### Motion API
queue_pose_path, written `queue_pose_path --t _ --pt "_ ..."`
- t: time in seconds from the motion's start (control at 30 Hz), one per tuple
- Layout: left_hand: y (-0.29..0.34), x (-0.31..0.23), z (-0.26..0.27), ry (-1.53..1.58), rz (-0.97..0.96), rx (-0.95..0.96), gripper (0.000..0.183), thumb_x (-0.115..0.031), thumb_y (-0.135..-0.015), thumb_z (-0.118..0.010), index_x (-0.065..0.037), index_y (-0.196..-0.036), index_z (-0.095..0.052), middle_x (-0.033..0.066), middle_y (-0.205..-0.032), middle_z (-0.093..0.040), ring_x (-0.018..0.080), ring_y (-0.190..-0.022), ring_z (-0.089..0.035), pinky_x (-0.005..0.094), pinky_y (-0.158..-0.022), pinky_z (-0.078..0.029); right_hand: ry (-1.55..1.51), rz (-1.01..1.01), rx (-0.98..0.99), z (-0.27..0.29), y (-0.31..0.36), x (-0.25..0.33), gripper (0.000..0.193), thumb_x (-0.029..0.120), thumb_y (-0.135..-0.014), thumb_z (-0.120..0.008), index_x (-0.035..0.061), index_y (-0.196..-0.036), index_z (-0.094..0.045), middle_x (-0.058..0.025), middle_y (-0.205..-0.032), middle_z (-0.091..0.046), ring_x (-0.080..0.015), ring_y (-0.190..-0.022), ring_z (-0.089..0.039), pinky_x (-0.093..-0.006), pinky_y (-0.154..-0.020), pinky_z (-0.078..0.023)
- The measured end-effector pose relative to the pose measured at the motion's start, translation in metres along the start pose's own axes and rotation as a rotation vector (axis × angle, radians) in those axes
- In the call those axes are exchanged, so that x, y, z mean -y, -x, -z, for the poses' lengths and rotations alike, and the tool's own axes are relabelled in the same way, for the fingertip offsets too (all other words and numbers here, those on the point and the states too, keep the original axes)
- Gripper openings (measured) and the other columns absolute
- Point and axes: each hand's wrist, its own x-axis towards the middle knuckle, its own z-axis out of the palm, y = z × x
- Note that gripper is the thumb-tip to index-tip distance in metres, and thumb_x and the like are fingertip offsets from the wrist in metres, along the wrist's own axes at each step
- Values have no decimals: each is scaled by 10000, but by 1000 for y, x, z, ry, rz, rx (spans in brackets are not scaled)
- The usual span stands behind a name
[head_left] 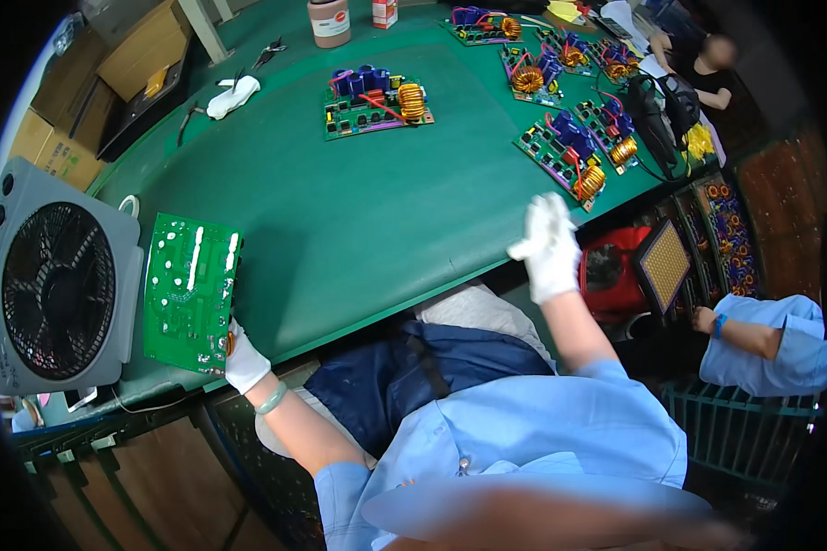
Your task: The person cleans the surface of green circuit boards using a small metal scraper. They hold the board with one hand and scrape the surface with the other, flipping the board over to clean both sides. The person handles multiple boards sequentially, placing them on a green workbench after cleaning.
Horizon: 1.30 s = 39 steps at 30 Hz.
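Note:
In my white-gloved left hand is a green circuit board, gripped at its lower right corner. The board stands tilted up in front of the fan, its solder side with white strips and dots turned toward me. My right hand, also gloved in white, is held over the table's front edge with its fingers stretched out, thumb apart and nothing in it. Just beyond it lies a populated circuit board with blue capacitors and a copper coil. Another populated board rests farther back in the middle.
A grey fan stands at the left. Along the back are pliers, a white cloth-like item and a pinkish jar. More boards and a black bag fill the right end. Beside me, another person's arm rests.

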Motion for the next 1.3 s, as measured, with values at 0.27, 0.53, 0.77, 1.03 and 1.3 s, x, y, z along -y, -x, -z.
queue_pose_path --t 0.27,0.53,0.77,1.03,1.3 --pt "-31 -8 66 -813 -304 -25 651 -447 -798 -774 -197 -1362 -565 116 -1244 -633 289 -1105 -627 442 -970 -492 -122 299 -73 95 6 41 611 393 -1062 -414 -15 -1504 -302 -252 -1428 -469 -332 -1285 -528 -427 -1098 -431" --pt "-37 -74 109 -1088 -320 15 623 -432 -809 -759 -188 -1350 -568 116 -1232 -635 286 -1093 -629 438 -956 -497 98 321 397 -53 -30 47 428 252 -1071 -421 -31 -1385 -493 -84 -856 -684 -25 -524 -478 -156 -475 -362" --pt "-28 -101 118 -1296 -407 -8 599 -419 -818 -746 -180 -1339 -571 116 -1223 -637 283 -1082 -631 435 -944 -501 415 15 818 -131 -55 24 299 115 -959 -635 17 -1241 -656 -41 -963 -689 -77 -835 -618 -248 -819 -509" --pt "-26 -104 112 -1443 -523 -78 572 -404 -829 -731 -171 -1327 -573 116 -1211 -639 279 -1070 -633 431 -930 -506 587 157 958 -140 -77 13 303 307 -913 -698 70 -1099 -729 -112 -925 -721 -158 -806 -664 -303 -775 -525" --pt "-22 -102 110 -1555 -594 -121 545 -389 -840 -716 -162 -1315 -576 115 -1200 -641 276 -1058 -635 427 -916 -510 834 201 1056 -150 -69 23 253 230 -895 -734 54 -1076 -733 -100 -858 -724 -126 -760 -660 -282 -727 -531"
